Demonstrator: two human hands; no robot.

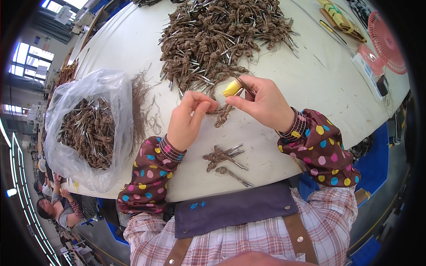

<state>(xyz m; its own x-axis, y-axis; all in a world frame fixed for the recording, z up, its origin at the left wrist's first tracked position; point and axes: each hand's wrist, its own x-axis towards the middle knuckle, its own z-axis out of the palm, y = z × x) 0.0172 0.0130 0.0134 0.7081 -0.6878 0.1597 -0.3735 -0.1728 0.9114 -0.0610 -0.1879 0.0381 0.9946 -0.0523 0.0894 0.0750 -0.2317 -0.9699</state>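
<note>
My right hand (pixel 269 103) is closed round a small yellow-wrapped tool (pixel 231 89), its working end mostly hidden by the fingers. Beneath these fingers hangs a brown knotted cord (pixel 220 119); its upper part is hidden. Just to the left, my left hand (pixel 190 116) pinches thumb and forefinger together beside the cord. Whatever lies between those fingertips is too small to make out. On the table nearer to me lie a few knotted cords (pixel 218 156) with metal tips and one single knotted cord (pixel 233 176).
A large pile of knotted brown cords (pixel 222 35) covers the far middle of the white table (pixel 306 80). A clear plastic bag (pixel 122 128) full of cords stands at left, beside loose brown threads (pixel 141 106). A pink fan (pixel 387 42) is at far right.
</note>
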